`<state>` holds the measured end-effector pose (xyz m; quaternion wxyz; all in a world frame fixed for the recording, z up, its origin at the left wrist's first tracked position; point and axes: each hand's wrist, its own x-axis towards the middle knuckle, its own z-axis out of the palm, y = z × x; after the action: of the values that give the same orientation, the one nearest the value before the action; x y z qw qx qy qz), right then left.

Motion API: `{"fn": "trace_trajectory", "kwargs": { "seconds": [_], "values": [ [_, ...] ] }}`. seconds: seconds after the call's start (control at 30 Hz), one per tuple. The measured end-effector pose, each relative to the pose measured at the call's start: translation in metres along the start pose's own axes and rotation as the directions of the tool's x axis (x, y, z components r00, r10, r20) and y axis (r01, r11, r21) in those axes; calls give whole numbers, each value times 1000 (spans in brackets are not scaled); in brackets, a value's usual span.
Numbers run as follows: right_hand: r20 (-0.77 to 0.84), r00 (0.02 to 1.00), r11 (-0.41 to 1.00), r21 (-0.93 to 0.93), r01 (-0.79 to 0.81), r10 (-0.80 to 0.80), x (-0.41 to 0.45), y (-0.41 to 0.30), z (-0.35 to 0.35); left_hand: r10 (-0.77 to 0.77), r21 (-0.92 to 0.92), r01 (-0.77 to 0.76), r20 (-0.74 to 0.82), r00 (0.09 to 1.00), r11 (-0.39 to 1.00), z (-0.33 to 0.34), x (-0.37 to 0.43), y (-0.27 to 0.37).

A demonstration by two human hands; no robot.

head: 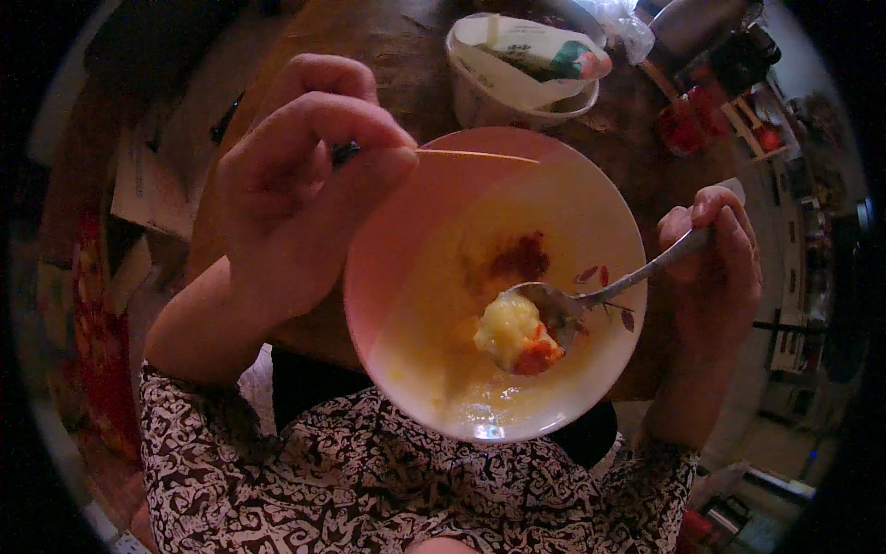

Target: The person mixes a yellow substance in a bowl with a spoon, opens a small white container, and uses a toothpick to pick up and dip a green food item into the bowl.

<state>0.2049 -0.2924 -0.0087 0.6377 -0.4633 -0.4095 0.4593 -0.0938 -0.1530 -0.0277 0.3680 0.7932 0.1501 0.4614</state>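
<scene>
My left hand (297, 166) pinches a thin wooden stick (477, 153) between thumb and fingertip. The stick points right, across the far side of a white plate (602, 215). My right hand (723, 263) grips the handle of a metal spoon (644, 275), whose bowl is above the plate. A pale yellow lump of soft food (511, 324) with an orange-red part sits on the spoon. Yellowish liquid, a dark reddish residue (529, 257) and a printed leaf pattern show on the plate. My left hand's shadow covers the plate's left side.
The plate lies at the near edge of a brown wooden table (408, 62). Beyond it stands a whitish tub (477, 104) holding a printed plastic bag (540, 52). A red container (692, 121) and clear plastic (626, 31) are at the far right. A cardboard box (156, 183) is at left.
</scene>
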Motion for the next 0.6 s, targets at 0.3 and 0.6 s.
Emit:
{"fn": "trace_trajectory", "kwargs": {
  "seconds": [0.3, 0.6],
  "values": [
    [121, 991, 996, 74, 52, -61, -7, -9, 3, 43, -46, -46, -56, 998, 998, -9, -10, 3],
    [166, 971, 979, 134, 152, -174, -7, -21, 15, 32, 21, -32, -19, 999, 999, -11, -4, 18]
  ]
}}
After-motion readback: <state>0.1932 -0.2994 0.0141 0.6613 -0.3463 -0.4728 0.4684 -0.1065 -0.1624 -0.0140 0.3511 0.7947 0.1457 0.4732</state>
